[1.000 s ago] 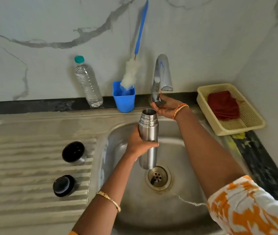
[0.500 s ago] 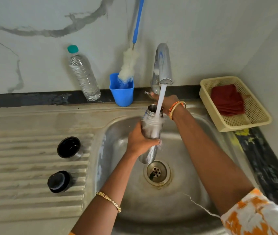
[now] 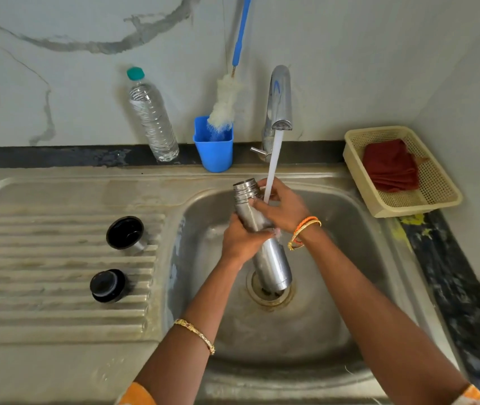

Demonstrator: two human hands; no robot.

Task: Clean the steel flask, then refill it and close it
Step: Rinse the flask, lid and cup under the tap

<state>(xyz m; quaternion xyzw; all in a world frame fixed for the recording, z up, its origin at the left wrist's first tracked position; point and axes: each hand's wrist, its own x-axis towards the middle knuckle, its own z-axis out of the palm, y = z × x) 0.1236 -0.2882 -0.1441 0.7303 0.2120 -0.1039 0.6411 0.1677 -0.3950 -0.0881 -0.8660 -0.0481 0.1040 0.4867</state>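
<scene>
No legible txt, labels or nos. anywhere in view.

You've got one steel flask (image 3: 262, 244), two black lids (image 3: 125, 232) (image 3: 107, 285), one plastic bottle (image 3: 152, 118), one blue cup (image 3: 213, 150), one basket (image 3: 437, 197).

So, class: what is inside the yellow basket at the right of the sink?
A folded dark red cloth lies inside the yellow basket, toward its back. The mesh floor in front of it is bare. Whatever might lie under the cloth is covered and cannot be seen.
</scene>
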